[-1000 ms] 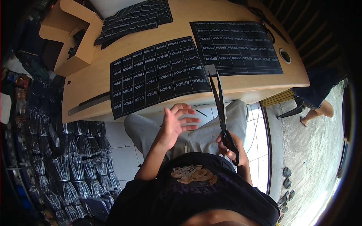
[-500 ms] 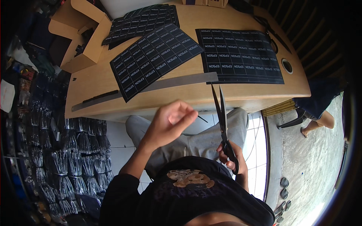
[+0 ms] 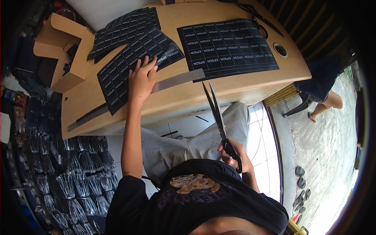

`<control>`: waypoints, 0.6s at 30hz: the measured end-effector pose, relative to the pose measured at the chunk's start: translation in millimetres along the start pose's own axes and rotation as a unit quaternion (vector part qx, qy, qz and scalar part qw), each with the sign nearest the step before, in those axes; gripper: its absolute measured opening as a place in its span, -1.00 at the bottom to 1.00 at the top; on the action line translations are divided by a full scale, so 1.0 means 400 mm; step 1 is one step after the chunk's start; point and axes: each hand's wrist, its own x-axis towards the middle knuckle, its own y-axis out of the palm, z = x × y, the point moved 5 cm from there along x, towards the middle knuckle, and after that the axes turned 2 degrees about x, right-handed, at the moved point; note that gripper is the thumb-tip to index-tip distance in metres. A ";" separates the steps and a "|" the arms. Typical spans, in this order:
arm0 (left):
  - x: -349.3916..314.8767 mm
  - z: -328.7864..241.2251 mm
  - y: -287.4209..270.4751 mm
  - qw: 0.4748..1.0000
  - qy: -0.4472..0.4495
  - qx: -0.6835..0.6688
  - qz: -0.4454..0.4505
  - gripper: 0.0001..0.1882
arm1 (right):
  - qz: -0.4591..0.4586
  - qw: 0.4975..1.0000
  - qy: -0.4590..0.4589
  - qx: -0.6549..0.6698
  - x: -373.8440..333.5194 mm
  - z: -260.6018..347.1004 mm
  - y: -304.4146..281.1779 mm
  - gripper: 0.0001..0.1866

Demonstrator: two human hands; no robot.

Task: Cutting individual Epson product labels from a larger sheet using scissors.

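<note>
My left hand (image 3: 141, 80) lies with its fingers spread on a black printed sheet (image 3: 113, 84), which is marked off in a grid of rectangles. Long black-handled scissors (image 3: 219, 121) are in my right hand (image 3: 237, 154), above my lap, with the blades slightly apart and pointing at the table's front edge. A metal ruler (image 3: 178, 80) runs along the front of the table, partly under the sheet and behind my left forearm. To the right lies another black grid sheet (image 3: 231, 51), the ruler's end touching its lower left corner.
More grid sheets (image 3: 127, 29) are stacked at the back left, beside an open cardboard box (image 3: 64, 51). A second pair of scissors (image 3: 260, 25) lies at the table's (image 3: 235, 88) back right, near a round cable hole (image 3: 280, 49). Bundled plastic-wrapped items (image 3: 74, 188) cover the floor at left. A person's leg (image 3: 329, 102) shows at right.
My left hand has moved from above my lap forward and left onto the black sheet, and its fingers have spread. My right hand still holds the scissors. The whole view has shifted slightly.
</note>
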 end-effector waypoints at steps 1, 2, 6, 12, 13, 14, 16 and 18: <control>-0.005 -0.005 -0.020 1.000 -0.003 -0.009 -0.015 -0.64 | -0.002 1.000 -0.004 -0.003 0.002 0.002 -0.001 -0.35; -0.016 0.003 -0.033 1.000 -0.001 -0.009 -0.014 -0.64 | -0.004 1.000 -0.004 -0.002 0.003 0.002 0.000 -0.35; -0.067 -0.003 -0.086 0.993 0.034 -0.101 0.049 -0.70 | -0.040 0.998 -0.048 0.007 0.009 0.013 -0.016 -0.36; -0.067 -0.174 -0.106 0.991 0.081 -0.109 0.018 -0.44 | -0.088 0.994 -0.061 0.001 0.008 0.006 -0.053 -0.35; -0.052 -0.210 -0.089 0.990 0.121 -0.076 0.013 -0.39 | -0.091 0.994 -0.061 0.010 0.006 0.009 -0.051 -0.36; -0.028 -0.243 -0.063 0.986 0.160 -0.043 0.008 -0.34 | -0.095 0.993 -0.061 0.019 0.004 0.010 -0.049 -0.36; 0.028 -0.283 0.011 0.980 0.179 -0.075 0.036 -0.29 | -0.088 0.994 -0.068 0.011 0.002 0.017 -0.043 -0.36; 0.060 -0.315 0.069 0.971 0.202 -0.111 0.071 -0.24 | -0.089 0.993 -0.072 0.004 -0.003 0.020 -0.041 -0.35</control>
